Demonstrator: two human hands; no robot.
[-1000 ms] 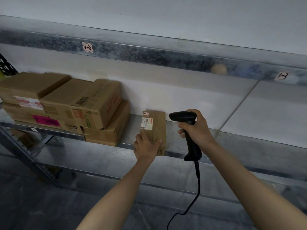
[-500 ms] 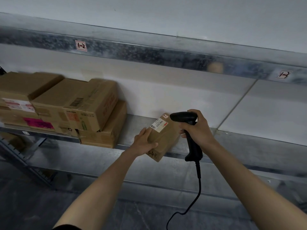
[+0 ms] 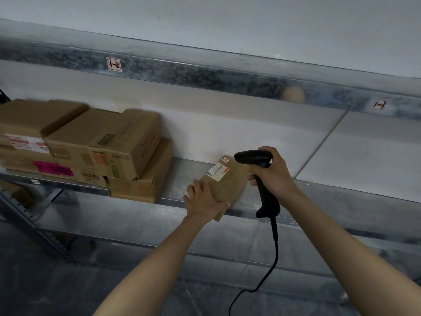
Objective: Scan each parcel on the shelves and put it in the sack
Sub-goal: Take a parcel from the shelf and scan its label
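**One small parcel held up to the scanner at the shelf edge**

One flat brown parcel point(image 3: 227, 188) is held tilted at the front edge of the metal shelf point(image 3: 341, 195), between the two hands. Its near end is gripped by the left hand point(image 3: 204, 202), with the thumb hooked along the near edge and the fingers laid over the top face. Whether the far end rests on the shelf or is lifted clear cannot be told. A white barcode label point(image 3: 217, 172) is carried on the upper face, on the side toward the right hand point(image 3: 276, 179).

From its thin shape and the one-handed hold, the parcel is judged light and fairly stiff. Its taped wrapping is judged somewhat slippery. A hold across the near short end, kept off the label, is judged most secure.

A black scanner point(image 3: 252, 156) is clenched by its handle in the right hand, its head just above the parcel's far corner. Its cable point(image 3: 275, 242) hangs below that hand and is cut off at the lower edge of the view.

Well beyond the left hand, stacked cartons point(image 3: 102, 153) lie on the same shelf. They are blurred, their labels cannot be read, and the outermost are cut off. The parcel's underside is hidden. No sack is in view.
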